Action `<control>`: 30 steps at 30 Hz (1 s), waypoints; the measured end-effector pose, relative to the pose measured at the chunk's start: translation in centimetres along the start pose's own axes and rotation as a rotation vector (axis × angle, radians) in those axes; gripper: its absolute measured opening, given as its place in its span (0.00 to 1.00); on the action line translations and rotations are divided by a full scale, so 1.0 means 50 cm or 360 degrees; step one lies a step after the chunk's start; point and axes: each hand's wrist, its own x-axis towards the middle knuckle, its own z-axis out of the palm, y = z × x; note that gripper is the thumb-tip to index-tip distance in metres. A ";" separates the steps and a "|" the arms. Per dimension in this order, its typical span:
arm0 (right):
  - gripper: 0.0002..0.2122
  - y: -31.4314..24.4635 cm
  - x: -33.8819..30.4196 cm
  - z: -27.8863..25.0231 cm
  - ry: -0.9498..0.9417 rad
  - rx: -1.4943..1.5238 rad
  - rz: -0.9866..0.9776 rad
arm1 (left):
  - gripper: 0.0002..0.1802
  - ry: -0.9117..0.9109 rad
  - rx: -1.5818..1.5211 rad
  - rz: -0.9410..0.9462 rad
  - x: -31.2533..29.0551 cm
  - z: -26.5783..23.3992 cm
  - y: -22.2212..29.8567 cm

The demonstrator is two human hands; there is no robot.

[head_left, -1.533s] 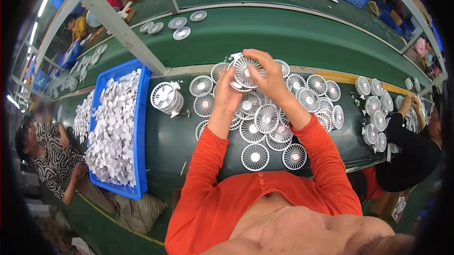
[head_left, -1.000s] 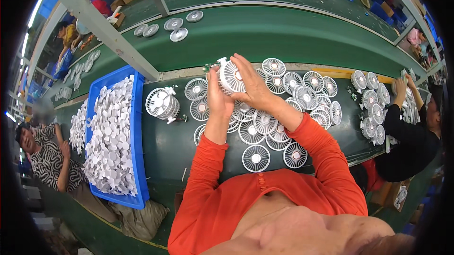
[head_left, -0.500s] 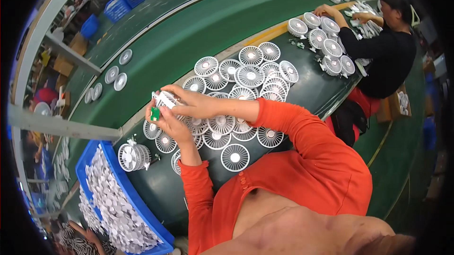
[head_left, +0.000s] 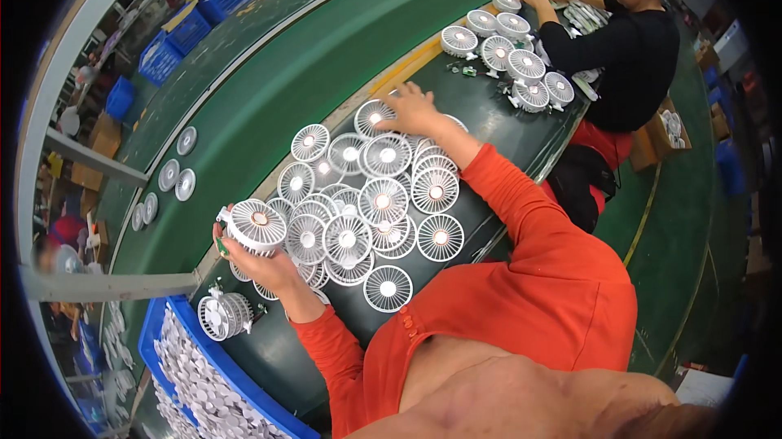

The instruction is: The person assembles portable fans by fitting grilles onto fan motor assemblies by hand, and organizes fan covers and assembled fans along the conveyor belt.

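Note:
My left hand (head_left: 269, 269) grips a round white fan head (head_left: 257, 223), its slatted grille facing up. A small green circuit board (head_left: 222, 248) sticks out by the fingers of that hand. At the far side of a pile of loose white fan grilles (head_left: 383, 199), my right hand (head_left: 414, 110) has its fingers spread over one grille (head_left: 373, 117). It seems to touch that grille's edge; no firm hold shows. Another fan assembly (head_left: 225, 315), with wires and small parts at its side, stands on the dark green table left of the pile.
A blue bin (head_left: 244, 386) full of small white pieces stands at the lower left. Several grilles (head_left: 186, 184) lie on the green belt (head_left: 269, 85). At the right a co-worker in black (head_left: 619, 64) works beside finished-looking fan heads (head_left: 525, 67). A metal post (head_left: 114, 286) crosses the left side.
My right hand has left the fan head and reached right and away, over the grilles. The left hand keeps the fan head, now turned grille side up. The whole view has shifted somewhat.

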 end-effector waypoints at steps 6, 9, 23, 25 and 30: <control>0.38 -0.062 -0.018 0.010 -0.0045 0.0335 -0.0240 | 0.24 -0.0131 0.0035 -0.0095 -0.019 0.018 -0.008; 0.32 -0.028 -0.043 -0.046 0.0084 0.0442 -0.0325 | 0.24 -0.0164 0.0057 -0.0067 -0.017 0.016 -0.005; 0.34 -0.118 -0.211 -0.116 -0.0039 0.1332 -0.0756 | 0.23 -0.0376 0.0004 -0.0443 -0.101 0.078 -0.048; 0.38 -0.171 -0.231 -0.106 -0.0293 0.1456 -0.1041 | 0.25 -0.0455 -0.0002 -0.0478 -0.135 0.107 -0.059; 0.40 -0.198 -0.239 -0.085 -0.0149 0.1483 -0.1030 | 0.26 -0.0574 0.0085 -0.0516 -0.163 0.123 -0.052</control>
